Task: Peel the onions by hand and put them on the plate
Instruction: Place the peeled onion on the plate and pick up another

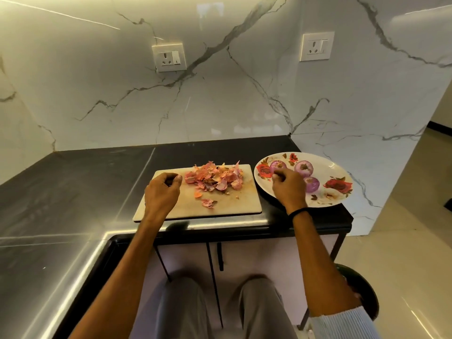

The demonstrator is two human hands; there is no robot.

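Three peeled purple onions lie on the flowered plate point(338, 167): the left onion point(278, 165), the middle onion point(303, 168) and the near onion point(313, 185), close together but apart. The plate sits on the dark counter point(73, 182), just right of the wooden cutting board point(234, 204). The right hand point(289, 189) hovers over the plate's left part with its fingers curled down just in front of the left onion; I cannot tell whether they touch it or hold anything. A black wristband point(299, 212) circles that wrist. The left hand point(162, 192) is over the board's left end, fingers curled in with the thumb against the forefinger; whether it pinches a scrap I cannot tell. A pile of onion skins point(215, 177) covers the board's far side, and a loose skin piece point(208, 203) lies nearer. Two wall sockets point(168, 57) are set in the marble wall.
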